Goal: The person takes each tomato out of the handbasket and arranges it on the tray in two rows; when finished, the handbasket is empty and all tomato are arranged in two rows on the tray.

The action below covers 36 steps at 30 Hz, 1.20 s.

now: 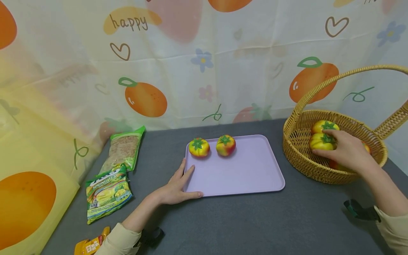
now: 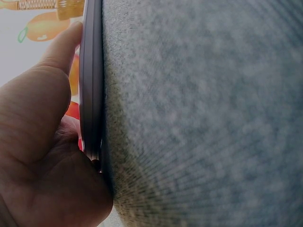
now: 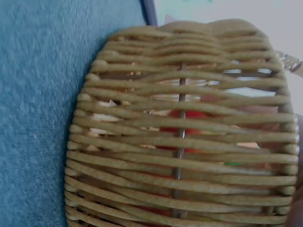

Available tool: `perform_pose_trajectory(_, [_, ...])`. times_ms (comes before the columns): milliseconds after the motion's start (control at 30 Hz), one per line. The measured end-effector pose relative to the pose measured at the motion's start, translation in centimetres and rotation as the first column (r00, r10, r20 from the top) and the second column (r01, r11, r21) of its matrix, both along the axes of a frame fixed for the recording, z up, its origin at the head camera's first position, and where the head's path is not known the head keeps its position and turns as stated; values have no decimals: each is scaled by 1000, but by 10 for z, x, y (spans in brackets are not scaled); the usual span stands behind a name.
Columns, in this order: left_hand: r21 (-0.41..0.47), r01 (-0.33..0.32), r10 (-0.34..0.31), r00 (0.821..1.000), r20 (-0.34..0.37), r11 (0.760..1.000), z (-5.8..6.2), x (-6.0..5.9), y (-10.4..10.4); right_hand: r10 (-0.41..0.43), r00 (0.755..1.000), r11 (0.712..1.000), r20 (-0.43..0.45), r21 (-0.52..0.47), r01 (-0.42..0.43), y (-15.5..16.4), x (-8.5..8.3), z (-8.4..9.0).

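My left hand [image 1: 175, 186] lies at the near left corner of the lilac tray [image 1: 239, 177], fingers spread along its left edge and thumb at its front edge. In the left wrist view the thumb [image 2: 61, 52] touches the tray's rim [image 2: 91, 85]. Two yellow-red tomatoes with green star-shaped tops, a left one [image 1: 199, 148] and a right one [image 1: 226, 146], sit at the tray's back left. Inside the wicker basket [image 1: 296, 161], my right hand [image 1: 349, 148] holds a yellow tomato [image 1: 318, 142] between thumb and fingers. Another tomato [image 1: 320, 126] lies behind it; others are partly hidden by the hand.
The basket's tall arched handle [image 1: 322, 86] rises over the right hand. At the left lie a green-edged clear packet [image 1: 124, 148], a green Spring Tea bag [image 1: 108, 194] and an orange wrapper [image 1: 90, 246]. A fruit-print cloth [image 1: 178, 71] hangs behind the table.
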State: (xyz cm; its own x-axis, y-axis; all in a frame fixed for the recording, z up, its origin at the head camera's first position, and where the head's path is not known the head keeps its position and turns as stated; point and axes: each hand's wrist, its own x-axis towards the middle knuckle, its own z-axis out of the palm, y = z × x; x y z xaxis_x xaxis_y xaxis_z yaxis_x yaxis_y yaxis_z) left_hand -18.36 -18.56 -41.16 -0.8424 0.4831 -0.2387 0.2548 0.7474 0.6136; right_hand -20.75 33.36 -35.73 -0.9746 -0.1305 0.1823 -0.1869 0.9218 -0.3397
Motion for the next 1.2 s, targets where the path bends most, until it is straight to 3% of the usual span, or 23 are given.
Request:
perform_pose_trajectory(333, [1,-1,1,1000,-6,1000,-2,-1,-1,-67,996,996,-66,-68,63,-14,17,9])
perform_pose_trajectory(767, [-2,-1,1,1000,-1,1000,-2,-1,0,-76,987,991,-144,-120,59,-38,37,24])
perform_pose_trajectory(1200, [-5,10,-10,1000,-6,1000,0,-1,0,36,982,978,-185,-198,-73,-65,54,40])
